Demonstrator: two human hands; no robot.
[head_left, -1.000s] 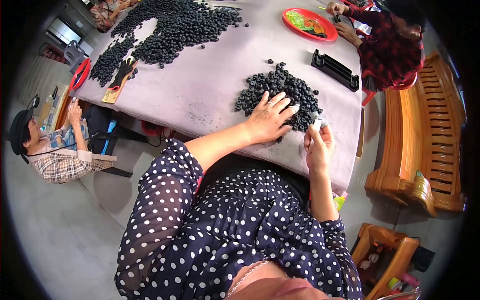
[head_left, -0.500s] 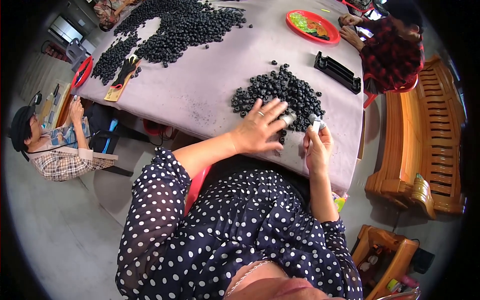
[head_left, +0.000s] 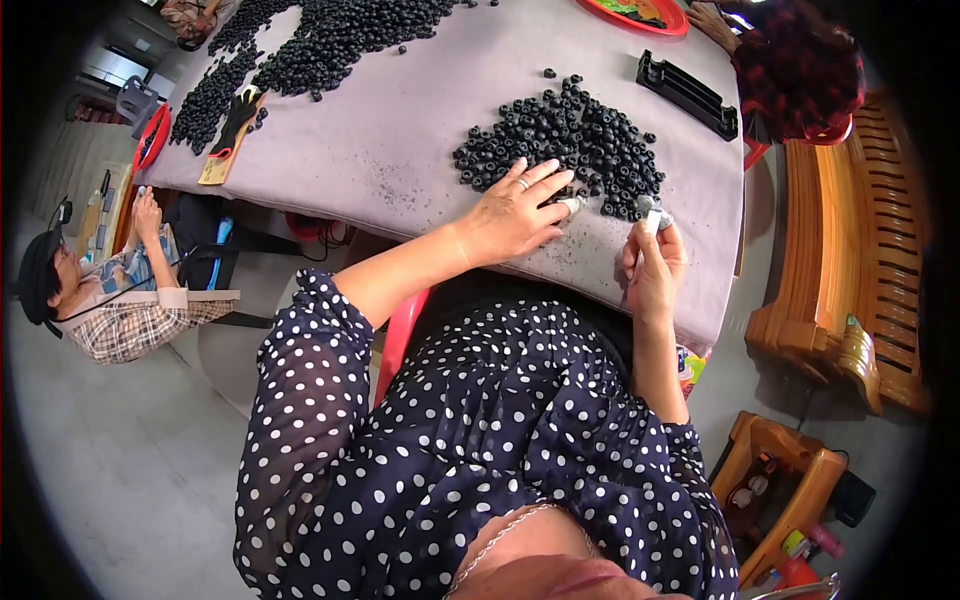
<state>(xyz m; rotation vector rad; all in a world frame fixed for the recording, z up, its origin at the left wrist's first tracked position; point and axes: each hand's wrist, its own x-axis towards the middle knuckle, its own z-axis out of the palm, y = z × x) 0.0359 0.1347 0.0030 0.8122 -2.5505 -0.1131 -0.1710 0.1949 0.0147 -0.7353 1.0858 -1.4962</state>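
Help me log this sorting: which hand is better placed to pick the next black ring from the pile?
Probably the left hand: it lies flat at the pile, fingertips among the rings. The right hand is raised beside it, already pinching a small piece.

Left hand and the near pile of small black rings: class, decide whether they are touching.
Touching. The head view shows the left hand palm down on the grey cloth, its fingertips lying against the near edge of the pile of black rings.

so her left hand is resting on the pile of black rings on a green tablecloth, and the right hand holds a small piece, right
Not quite: in the head view the tablecloth is greyish-lilac, not green. The left hand does rest at the pile of black rings, and the right hand holds a small piece.
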